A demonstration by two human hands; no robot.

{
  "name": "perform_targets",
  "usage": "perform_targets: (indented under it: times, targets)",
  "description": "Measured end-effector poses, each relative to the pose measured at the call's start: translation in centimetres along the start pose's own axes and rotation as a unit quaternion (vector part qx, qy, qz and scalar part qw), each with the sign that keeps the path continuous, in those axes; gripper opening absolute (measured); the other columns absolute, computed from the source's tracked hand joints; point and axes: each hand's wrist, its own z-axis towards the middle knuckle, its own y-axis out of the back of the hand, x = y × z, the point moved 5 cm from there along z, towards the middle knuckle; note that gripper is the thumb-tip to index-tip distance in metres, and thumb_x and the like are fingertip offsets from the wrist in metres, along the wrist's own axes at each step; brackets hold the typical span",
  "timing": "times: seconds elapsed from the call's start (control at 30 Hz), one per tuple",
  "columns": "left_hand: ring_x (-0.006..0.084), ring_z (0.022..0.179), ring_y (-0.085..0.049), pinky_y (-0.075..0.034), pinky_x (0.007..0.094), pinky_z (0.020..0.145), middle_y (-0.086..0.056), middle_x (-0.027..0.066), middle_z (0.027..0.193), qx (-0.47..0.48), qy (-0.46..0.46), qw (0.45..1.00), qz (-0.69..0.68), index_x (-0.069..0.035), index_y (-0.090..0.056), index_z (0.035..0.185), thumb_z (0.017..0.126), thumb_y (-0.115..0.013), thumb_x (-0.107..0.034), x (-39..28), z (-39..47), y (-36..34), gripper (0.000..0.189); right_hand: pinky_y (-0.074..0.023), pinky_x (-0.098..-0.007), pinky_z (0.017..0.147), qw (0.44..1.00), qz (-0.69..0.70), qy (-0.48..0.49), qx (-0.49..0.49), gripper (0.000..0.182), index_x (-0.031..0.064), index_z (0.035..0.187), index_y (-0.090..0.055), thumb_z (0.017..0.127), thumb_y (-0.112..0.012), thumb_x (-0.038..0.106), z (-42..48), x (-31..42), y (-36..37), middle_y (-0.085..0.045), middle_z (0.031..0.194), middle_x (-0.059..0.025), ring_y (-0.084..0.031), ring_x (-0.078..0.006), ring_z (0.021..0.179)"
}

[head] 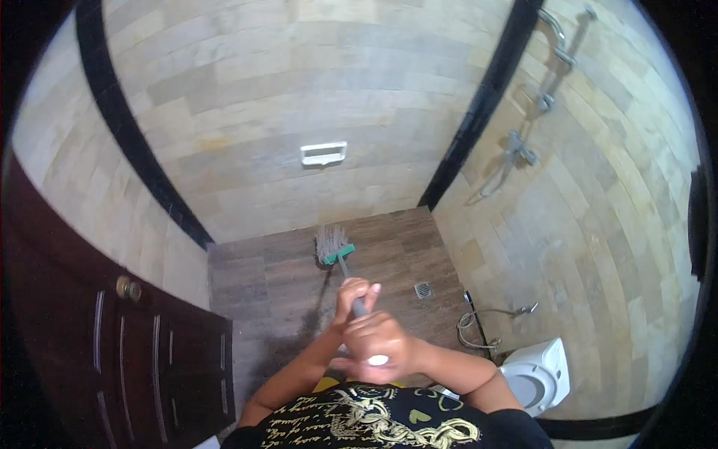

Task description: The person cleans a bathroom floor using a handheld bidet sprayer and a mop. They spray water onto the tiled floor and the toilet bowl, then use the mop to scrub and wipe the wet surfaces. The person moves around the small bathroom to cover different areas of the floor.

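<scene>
Both of my hands grip the grey handle [359, 308] of a string mop. Farther along the pole, my left hand [352, 296] wraps around it. My right hand [374, 341] holds it nearer my body, close to my chest. The pole slants down and away from me to a green mop head [340, 255]. Pale, greyish mop strings [331, 240] spread from that head toward the far wall, over the wood-look floor [291, 275]. The near end of the handle is mostly hidden by my right hand.
A dark panelled door [168, 359] stands at left. A floor drain [423, 290] lies right of the mop. Along the right wall are a bidet hose [463, 331], a white toilet [527, 387] and a shower mixer [520, 149]. A white soap holder [324, 154] is on the far wall.
</scene>
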Motion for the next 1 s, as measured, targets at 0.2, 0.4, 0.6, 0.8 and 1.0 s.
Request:
perform_targets:
  times: [0.2, 0.4, 0.6, 0.8, 1.0]
  targets:
    - [0.0231, 0.076, -0.052, -0.040, 0.0334, 0.071, -0.051, 0.0121, 0.089, 0.201, 0.101, 0.958, 0.175, -0.005, -0.052, 0.085, 0.068, -0.063, -0.012, 6.4, -2.7, 0.4, 0.022, -0.0356, -0.0345, 0.048, 0.986, -0.109, -0.092, -0.087, 0.023, 0.0033, 0.055, -0.044, 0.072, -0.059, 0.012, -4.7, -8.7, 0.1, -0.046, 0.052, -0.0089, -0.048, -0.0251, 0.050]
    - [0.0220, 0.091, -0.049, -0.038, 0.0325, 0.079, -0.050, 0.0115, 0.102, 0.307, 0.303, 0.898, 0.087, -0.006, -0.051, 0.096, 0.067, -0.065, -0.016, 11.7, -11.4, 4.1, 0.034, -0.0341, -0.0312, 0.051, 0.963, -0.156, -0.170, -0.136, 0.025, 0.0045, 0.056, -0.047, 0.073, -0.059, 0.018, -11.5, -18.2, -2.6, -0.047, 0.055, -0.0076, -0.046, -0.0215, 0.053]
    - [0.0208, 0.094, -0.048, -0.037, 0.0320, 0.081, -0.049, 0.0104, 0.104, 0.323, 0.403, 0.855, -0.046, -0.006, -0.050, 0.099, 0.069, -0.064, -0.018, 15.6, -13.4, 5.9, 0.035, -0.0371, -0.0319, 0.060, 0.952, -0.127, -0.264, -0.092, 0.022, 0.0037, 0.062, -0.049, 0.074, -0.059, 0.020, -12.5, -20.8, -3.7, -0.050, 0.063, -0.0064, -0.049, -0.0219, 0.061]
    - [0.0196, 0.098, -0.047, -0.037, 0.0316, 0.083, -0.049, 0.0092, 0.106, 0.368, 0.432, 0.817, -0.100, -0.006, -0.049, 0.102, 0.070, -0.063, -0.019, 18.2, -10.2, 10.6, 0.037, -0.0382, -0.0313, 0.075, 0.923, -0.190, -0.261, -0.211, 0.014, 0.0032, 0.079, -0.055, 0.073, -0.058, 0.016, -7.6, -20.9, -1.6, -0.053, 0.086, -0.0091, -0.051, -0.0231, 0.084]
    - [0.0215, 0.102, -0.046, -0.035, 0.0316, 0.086, -0.050, 0.0119, 0.106, 0.451, 0.335, 0.828, -0.007, -0.006, -0.048, 0.104, 0.073, -0.059, -0.018, 13.6, -2.3, 12.2, 0.035, -0.0368, -0.0330, 0.080, 0.631, 0.054, -0.512, -0.580, 0.034, 0.0056, 0.101, -0.048, 0.075, -0.056, 0.025, -17.0, -29.1, -3.4, -0.051, 0.099, -0.0096, -0.048, -0.0231, 0.092]
